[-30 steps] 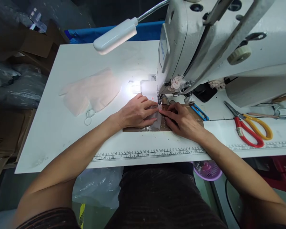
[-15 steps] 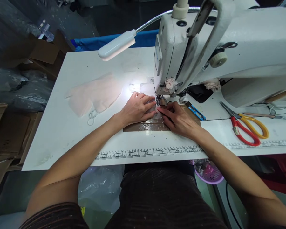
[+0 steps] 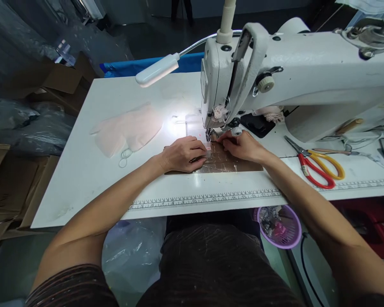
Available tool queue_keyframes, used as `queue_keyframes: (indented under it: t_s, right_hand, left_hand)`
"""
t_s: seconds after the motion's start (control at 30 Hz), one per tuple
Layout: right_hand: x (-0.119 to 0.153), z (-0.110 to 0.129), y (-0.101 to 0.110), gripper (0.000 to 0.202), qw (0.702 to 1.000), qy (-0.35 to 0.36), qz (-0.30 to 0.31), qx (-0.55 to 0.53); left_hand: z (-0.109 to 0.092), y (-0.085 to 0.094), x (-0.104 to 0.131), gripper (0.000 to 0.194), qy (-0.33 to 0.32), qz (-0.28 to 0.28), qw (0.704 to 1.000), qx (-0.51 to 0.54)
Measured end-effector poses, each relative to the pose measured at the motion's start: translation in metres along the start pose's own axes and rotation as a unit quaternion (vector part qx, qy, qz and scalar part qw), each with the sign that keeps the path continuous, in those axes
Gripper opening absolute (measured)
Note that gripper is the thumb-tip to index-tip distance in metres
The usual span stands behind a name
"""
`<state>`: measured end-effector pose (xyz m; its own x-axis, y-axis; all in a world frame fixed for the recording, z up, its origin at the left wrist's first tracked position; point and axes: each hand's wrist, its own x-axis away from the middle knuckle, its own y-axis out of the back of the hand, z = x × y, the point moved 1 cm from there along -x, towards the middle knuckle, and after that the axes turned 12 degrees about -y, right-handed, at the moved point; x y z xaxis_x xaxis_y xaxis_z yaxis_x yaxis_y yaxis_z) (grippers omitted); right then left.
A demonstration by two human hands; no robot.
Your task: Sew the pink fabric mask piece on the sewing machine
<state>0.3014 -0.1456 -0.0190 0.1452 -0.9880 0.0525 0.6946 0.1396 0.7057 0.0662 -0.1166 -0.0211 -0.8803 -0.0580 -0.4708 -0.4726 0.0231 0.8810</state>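
Observation:
A white sewing machine stands on the white table, its needle area lit by a lamp. My left hand lies left of the presser foot with fingers curled, its fingertips on a small sheer piece of fabric. Right of the needle, my right hand has its fingers pinched near the presser foot; what they hold, if anything, is too small to make out. Beneath both hands is a brown taped patch. Pale pink sheer fabric lies to the left.
Thin white rings lie beside the pink fabric. Scissors with red and yellow handles are at the right, and a black object sits under the machine arm. A printed ruler runs along the front edge. A purple basket hangs below.
My right hand has moved away from my left hand, up and right of the needle, covering where the blue snips lay. My left hand has shifted slightly downward. The view has shifted too.

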Motion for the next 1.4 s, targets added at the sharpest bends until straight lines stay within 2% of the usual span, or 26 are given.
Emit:
queue_keyframes:
  t_s: [0.1, 0.17, 0.23, 0.53, 0.77, 0.93, 1.17, 1.4]
  right_hand:
    - [0.007, -0.001, -0.01, 0.03, 0.995, 0.078, -0.062, 0.03]
    - [0.014, -0.001, -0.015, 0.035, 0.986, 0.144, -0.058, 0.066]
    - [0.017, -0.001, -0.017, 0.037, 0.98, 0.171, -0.048, 0.093]
    - [0.012, -0.004, -0.014, 0.039, 0.991, 0.114, -0.037, 0.053]
    - [0.012, -0.006, -0.016, 0.037, 0.99, 0.123, -0.046, 0.048]
    - [0.014, -0.006, -0.015, 0.042, 0.981, 0.151, -0.05, 0.108]
    - [0.017, -0.003, -0.015, 0.037, 0.967, 0.198, -0.042, 0.155]
    - [0.02, 0.001, -0.017, 0.037, 0.966, 0.18, -0.046, 0.181]
  left_hand:
    - [0.0, 0.003, 0.001, 0.017, -0.01, -0.024, 0.999, 0.021]
    - [0.0, 0.004, 0.001, 0.017, -0.008, -0.024, 0.999, 0.022]
    - [0.0, 0.004, 0.001, 0.017, -0.002, -0.011, 1.0, 0.011]
    - [0.006, 0.001, 0.003, 0.019, 0.009, -0.007, 1.0, 0.025]
    - [0.008, -0.001, 0.003, 0.016, -0.028, -0.029, 0.999, -0.009]
    - [0.008, 0.0, 0.001, 0.015, -0.031, -0.028, 0.998, -0.051]
    - [0.006, 0.001, 0.001, 0.018, -0.024, 0.009, 0.999, -0.031]
    - [0.003, 0.009, 0.0, 0.021, -0.02, 0.038, 0.999, -0.012]
